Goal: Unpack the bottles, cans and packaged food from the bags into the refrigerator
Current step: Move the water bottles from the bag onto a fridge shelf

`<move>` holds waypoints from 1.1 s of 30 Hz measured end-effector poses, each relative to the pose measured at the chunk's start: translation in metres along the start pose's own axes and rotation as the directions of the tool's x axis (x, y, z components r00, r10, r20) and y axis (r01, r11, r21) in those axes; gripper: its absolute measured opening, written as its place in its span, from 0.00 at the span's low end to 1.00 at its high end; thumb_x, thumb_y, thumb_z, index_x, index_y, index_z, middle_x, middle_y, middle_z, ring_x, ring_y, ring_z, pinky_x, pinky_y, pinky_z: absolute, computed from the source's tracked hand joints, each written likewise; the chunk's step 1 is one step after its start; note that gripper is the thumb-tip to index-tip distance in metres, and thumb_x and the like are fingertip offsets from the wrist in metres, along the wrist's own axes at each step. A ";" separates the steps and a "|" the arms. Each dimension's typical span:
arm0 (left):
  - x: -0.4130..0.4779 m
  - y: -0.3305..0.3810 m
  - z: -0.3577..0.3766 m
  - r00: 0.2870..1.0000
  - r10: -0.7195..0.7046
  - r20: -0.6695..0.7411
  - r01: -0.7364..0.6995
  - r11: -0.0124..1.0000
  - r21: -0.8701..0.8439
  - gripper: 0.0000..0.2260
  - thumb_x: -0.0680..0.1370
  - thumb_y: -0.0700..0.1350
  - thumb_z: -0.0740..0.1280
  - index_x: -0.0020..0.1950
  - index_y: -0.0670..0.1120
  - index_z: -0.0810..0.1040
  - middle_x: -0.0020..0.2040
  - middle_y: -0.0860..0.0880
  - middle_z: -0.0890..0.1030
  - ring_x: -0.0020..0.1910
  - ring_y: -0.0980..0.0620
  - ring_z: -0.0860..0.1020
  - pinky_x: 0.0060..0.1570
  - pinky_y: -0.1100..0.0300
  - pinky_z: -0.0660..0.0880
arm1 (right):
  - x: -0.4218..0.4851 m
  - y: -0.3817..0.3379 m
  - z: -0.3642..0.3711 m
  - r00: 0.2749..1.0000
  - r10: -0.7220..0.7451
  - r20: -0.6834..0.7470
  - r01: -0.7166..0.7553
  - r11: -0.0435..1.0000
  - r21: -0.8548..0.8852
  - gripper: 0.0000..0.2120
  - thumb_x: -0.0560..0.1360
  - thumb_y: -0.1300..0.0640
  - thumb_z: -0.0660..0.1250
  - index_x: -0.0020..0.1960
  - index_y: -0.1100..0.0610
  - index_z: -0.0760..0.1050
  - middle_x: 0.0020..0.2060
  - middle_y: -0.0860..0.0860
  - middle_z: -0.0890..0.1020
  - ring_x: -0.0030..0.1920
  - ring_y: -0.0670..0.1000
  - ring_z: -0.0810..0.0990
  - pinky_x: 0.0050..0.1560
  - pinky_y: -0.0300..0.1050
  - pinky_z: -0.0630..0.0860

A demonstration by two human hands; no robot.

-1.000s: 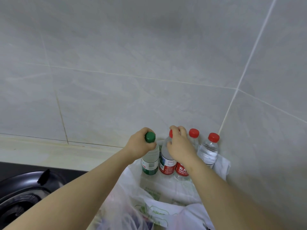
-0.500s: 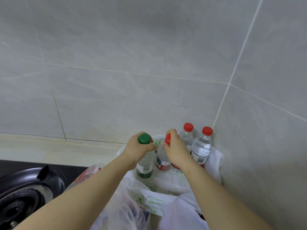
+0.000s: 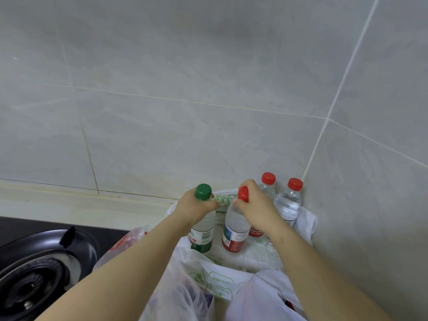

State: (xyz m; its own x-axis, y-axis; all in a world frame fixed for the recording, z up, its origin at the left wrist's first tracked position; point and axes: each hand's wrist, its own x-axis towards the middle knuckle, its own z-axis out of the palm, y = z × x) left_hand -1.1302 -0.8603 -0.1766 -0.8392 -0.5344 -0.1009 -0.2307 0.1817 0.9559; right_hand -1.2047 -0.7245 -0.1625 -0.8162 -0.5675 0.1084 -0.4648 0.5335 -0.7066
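Our left hand (image 3: 196,207) grips the green-cap bottle (image 3: 202,235); our right hand (image 3: 258,208) pinches a red-cap bottle (image 3: 232,224), 2 more bottles (image 3: 288,202) just beyond its fingers (image 3: 249,183).

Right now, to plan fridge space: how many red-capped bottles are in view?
3. One red-capped bottle in the right hand; a second and third stand behind it by the corner. Bags may hide more.

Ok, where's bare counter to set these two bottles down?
Free: the pale counter strip between the gas stove and the tiled wall, left of the plastic bags. Crowded: the right corner, packed with red-capped bottles and bags.
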 end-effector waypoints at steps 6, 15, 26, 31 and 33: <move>0.002 0.000 0.003 0.999 -0.018 0.047 0.020 0.999 -0.046 0.04 0.74 0.42 0.68 0.47 0.46 0.75 0.37 0.54 0.74 0.35 0.59 0.69 0.30 0.62 0.64 | -0.001 0.001 0.008 0.994 0.083 -0.071 -0.065 0.973 0.223 0.08 0.75 0.57 0.66 0.50 0.56 0.68 0.37 0.48 0.73 0.37 0.45 0.71 0.35 0.36 0.67; 0.005 -0.002 -0.007 0.971 -0.191 0.146 0.204 0.976 -0.076 0.15 0.69 0.46 0.73 0.53 0.48 0.75 0.54 0.48 0.76 0.55 0.42 0.71 0.49 0.32 0.74 | -0.002 0.004 0.017 0.910 0.385 0.151 -0.411 0.800 0.436 0.12 0.73 0.52 0.68 0.53 0.56 0.77 0.41 0.49 0.78 0.44 0.51 0.76 0.53 0.58 0.77; -0.020 -0.014 -0.001 0.995 -0.102 0.015 0.103 0.988 -0.117 0.12 0.70 0.42 0.72 0.51 0.49 0.75 0.46 0.49 0.78 0.52 0.42 0.75 0.39 0.43 0.79 | -0.027 0.001 0.021 0.901 0.396 0.178 -0.421 0.692 0.587 0.11 0.73 0.55 0.68 0.55 0.52 0.73 0.47 0.47 0.76 0.51 0.49 0.74 0.47 0.64 0.78; -0.037 -0.018 0.000 0.992 -0.090 -0.094 0.073 0.982 -0.171 0.14 0.70 0.42 0.72 0.53 0.47 0.75 0.45 0.48 0.77 0.49 0.42 0.76 0.37 0.45 0.79 | -0.043 -0.002 0.020 0.903 0.416 0.106 -0.381 0.660 0.647 0.08 0.73 0.57 0.68 0.52 0.54 0.75 0.47 0.49 0.77 0.51 0.51 0.73 0.49 0.68 0.76; -0.044 -0.021 0.000 0.989 -0.090 -0.117 0.066 0.978 -0.198 0.15 0.70 0.43 0.72 0.55 0.47 0.75 0.45 0.48 0.77 0.47 0.44 0.76 0.37 0.48 0.79 | -0.050 -0.003 0.022 0.907 0.415 0.074 -0.359 0.667 0.653 0.08 0.73 0.56 0.68 0.52 0.53 0.76 0.47 0.49 0.78 0.52 0.51 0.74 0.48 0.67 0.77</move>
State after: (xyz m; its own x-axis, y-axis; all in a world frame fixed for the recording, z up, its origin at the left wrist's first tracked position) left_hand -1.0888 -0.8406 -0.1920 -0.7514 -0.6417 -0.1537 -0.1835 -0.0205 0.9828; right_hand -1.1549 -0.7116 -0.1811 -0.9075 -0.3398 -0.2469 0.2069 0.1498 -0.9668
